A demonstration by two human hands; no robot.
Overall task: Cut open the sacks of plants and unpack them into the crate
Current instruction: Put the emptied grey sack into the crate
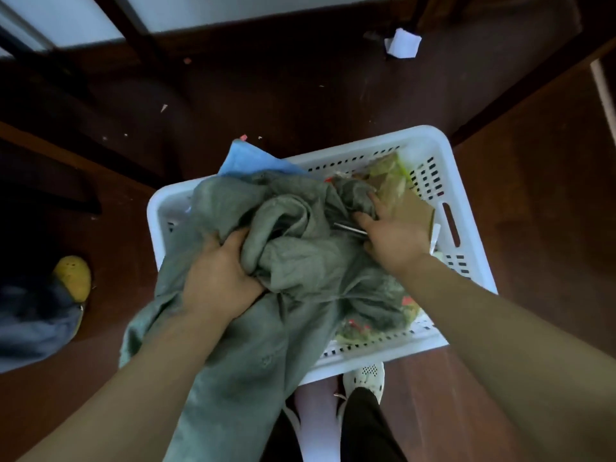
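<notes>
A grey-green sack (293,261) lies crumpled over a white perforated crate (466,208) on the floor and hangs down over its near-left rim. My left hand (216,278) grips a bunched fold of the sack at the crate's left side. My right hand (390,235) holds a thin metal tool (346,228), and its fingers pinch the sack's far folds. Bagged green plants (390,175) and a brown card piece (413,208) lie in the crate's far right corner. More plant packs (383,325) show under the sack at the near rim.
A blue sheet (246,158) sticks out behind the crate's far-left rim. A yellow shoe (73,275) and dark cloth (30,321) lie at the left. My white shoe (363,378) stands just below the crate. White paper scrap (401,43) lies on the dark floor far away.
</notes>
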